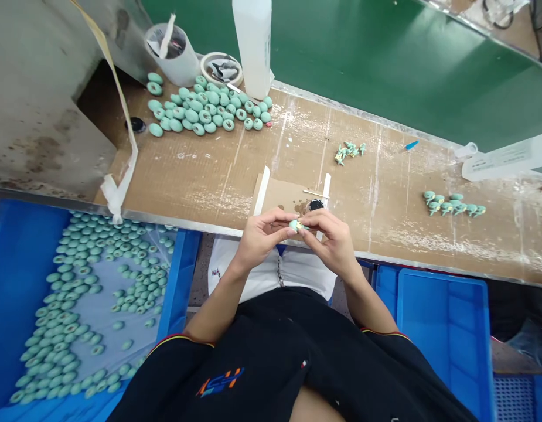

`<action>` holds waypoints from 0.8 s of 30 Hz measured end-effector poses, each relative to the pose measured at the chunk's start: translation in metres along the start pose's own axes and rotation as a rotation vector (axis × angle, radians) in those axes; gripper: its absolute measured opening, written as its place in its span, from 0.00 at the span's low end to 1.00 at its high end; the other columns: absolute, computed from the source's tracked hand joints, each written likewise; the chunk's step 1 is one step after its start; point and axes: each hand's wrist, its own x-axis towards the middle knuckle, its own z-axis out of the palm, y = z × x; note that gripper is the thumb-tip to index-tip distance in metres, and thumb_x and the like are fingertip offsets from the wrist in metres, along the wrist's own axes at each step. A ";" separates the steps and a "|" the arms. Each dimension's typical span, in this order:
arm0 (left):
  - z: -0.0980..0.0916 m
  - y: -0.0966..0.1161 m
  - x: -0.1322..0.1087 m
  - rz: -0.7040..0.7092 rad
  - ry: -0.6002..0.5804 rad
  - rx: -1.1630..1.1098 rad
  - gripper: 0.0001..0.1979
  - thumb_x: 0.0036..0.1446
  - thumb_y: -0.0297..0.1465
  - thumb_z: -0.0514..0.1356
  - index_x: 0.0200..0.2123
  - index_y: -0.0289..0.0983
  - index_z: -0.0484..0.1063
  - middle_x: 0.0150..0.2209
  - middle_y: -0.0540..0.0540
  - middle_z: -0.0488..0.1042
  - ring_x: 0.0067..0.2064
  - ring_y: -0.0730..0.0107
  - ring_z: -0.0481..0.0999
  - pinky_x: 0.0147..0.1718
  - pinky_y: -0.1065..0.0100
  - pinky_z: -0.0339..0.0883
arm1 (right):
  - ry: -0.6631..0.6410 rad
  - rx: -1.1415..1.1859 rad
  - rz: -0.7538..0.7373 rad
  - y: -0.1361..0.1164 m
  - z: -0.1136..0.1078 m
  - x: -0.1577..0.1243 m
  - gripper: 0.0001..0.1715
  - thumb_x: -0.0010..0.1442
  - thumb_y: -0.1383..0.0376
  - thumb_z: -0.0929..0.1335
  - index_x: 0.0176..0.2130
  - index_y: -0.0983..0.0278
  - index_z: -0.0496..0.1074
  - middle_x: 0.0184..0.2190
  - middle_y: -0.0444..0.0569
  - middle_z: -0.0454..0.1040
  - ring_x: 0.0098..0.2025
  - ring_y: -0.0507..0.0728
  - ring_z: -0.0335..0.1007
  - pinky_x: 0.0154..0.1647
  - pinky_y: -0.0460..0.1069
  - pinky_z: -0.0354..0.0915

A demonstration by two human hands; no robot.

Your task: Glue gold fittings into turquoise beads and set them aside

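At the front edge of the bench my left hand [262,235] is closed, thumb and fingers pinching a small mint-green egg-shaped piece [293,224]. My right hand [331,239] pinches a small green-and-yellow figure part [300,225] against the egg-shaped piece's right side. The fingertips partly cover both, so I cannot tell whether they are joined. Just beyond the right hand sits a little pot of dark liquid [316,205]. A thin stick [313,193] lies behind it on a stained cardboard piece [277,192] between white strips.
Many green egg-shaped pieces [195,105] lie at the back left, by a white cup [178,61], tape roll [221,68] and bottle [254,47]. Small parts [350,151] and assembled figures [453,205] lie rightward. Blue bins [176,281] [446,328] flank me below the bench.
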 end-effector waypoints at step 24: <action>0.000 0.017 0.000 0.026 -0.163 0.190 0.09 0.48 0.36 0.79 0.28 0.40 0.85 0.28 0.48 0.76 0.31 0.69 0.76 0.30 0.68 0.73 | 0.014 0.087 0.064 0.000 -0.004 -0.012 0.14 0.67 0.60 0.74 0.29 0.59 0.77 0.31 0.46 0.81 0.33 0.56 0.79 0.34 0.51 0.75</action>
